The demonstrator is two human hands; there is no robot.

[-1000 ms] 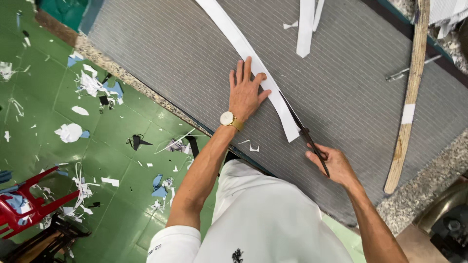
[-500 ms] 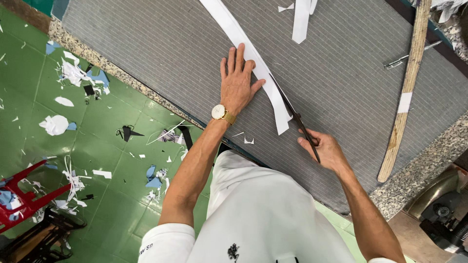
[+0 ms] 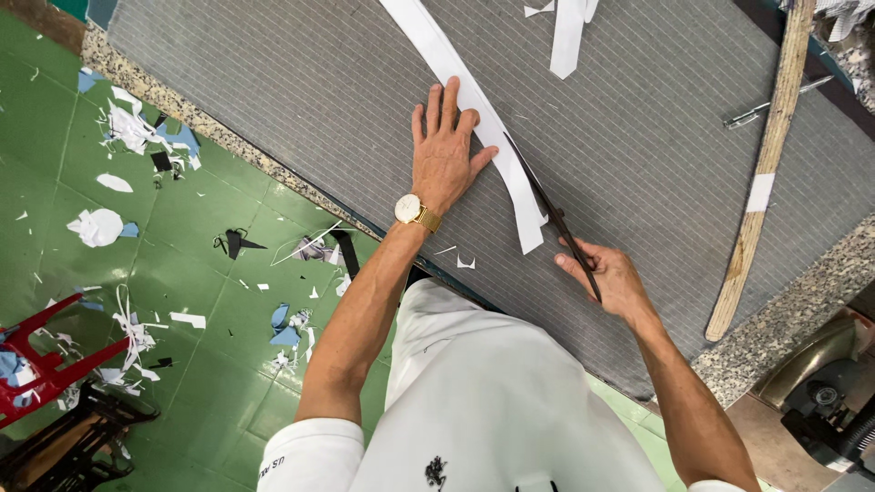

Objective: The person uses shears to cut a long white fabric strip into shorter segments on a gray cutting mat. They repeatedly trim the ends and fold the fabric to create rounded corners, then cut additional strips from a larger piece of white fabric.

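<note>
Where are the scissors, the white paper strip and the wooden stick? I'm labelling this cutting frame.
scissors [image 3: 554, 217]: head view, on the dark blades.
white paper strip [image 3: 447, 59]: head view, on its upper stretch.
wooden stick [image 3: 770, 146]: head view, mid-length.

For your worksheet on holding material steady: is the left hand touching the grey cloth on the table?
Touching. The head view shows the left hand pressed flat, fingers spread, on the grey cloth beside the white strip; no gap shows under the palm.
</note>
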